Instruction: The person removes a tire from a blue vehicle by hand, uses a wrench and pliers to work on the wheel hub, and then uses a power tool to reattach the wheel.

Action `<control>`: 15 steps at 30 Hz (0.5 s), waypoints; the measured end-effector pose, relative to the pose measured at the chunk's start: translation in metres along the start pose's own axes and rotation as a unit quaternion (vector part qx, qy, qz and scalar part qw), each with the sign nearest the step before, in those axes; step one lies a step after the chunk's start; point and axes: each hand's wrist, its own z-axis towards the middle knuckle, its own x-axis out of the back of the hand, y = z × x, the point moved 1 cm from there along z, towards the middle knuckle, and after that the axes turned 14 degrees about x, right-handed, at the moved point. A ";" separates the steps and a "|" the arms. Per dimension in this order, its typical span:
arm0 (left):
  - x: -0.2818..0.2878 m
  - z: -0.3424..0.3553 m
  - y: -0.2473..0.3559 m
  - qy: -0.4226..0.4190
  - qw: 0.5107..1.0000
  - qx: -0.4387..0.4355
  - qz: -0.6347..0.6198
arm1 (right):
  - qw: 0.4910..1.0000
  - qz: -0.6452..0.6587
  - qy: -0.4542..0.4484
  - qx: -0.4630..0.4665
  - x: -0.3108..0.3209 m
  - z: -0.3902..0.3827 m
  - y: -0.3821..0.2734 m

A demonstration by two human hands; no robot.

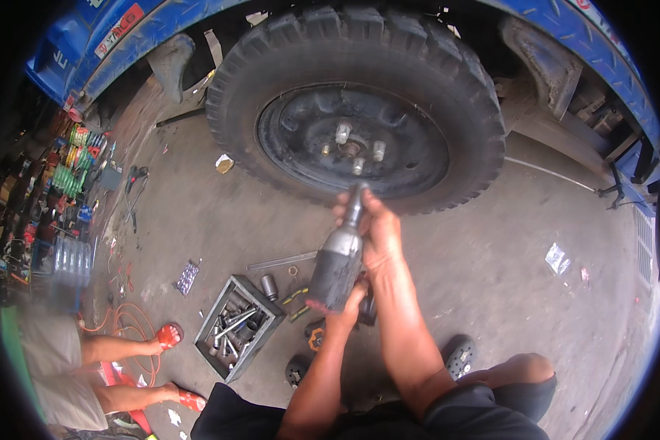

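Observation:
A black and grey impact wrench [336, 264] points away from me toward a truck wheel [293, 103]. My left hand [352, 302] is closed beneath its body, around the handle, which is mostly hidden. My right hand [383, 233] wraps the front end, fingers either side of the metal socket [356, 199]. Slightly blurred, the socket tip appears just below the lowest wheel nut [358, 166]; I cannot tell whether they touch. Two more nuts, an upper nut [342, 133] and a right-hand nut [379, 151], sit around the hub, with a small brass-coloured piece [325, 149] at left.
An open metal box [235, 281] of sockets stands left of my arms, beside a loose socket [270, 287] and a long bar [282, 260]. Another person's legs [128, 345] are at lower left, near an orange hose [117, 315]. Blue truck bodywork [176, 44] arches overhead.

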 end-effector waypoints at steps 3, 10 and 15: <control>-0.018 0.028 0.014 -0.034 0.987 -0.133 0.085 | 0.998 0.009 -0.041 0.043 -0.005 0.026 -0.022; -0.029 0.054 0.015 -0.045 0.920 -0.280 0.270 | 0.994 0.043 -0.103 0.012 0.015 0.052 -0.040; -0.012 0.081 -0.004 -0.066 0.972 -0.140 0.179 | 0.983 0.125 -0.134 -0.013 0.017 0.065 -0.020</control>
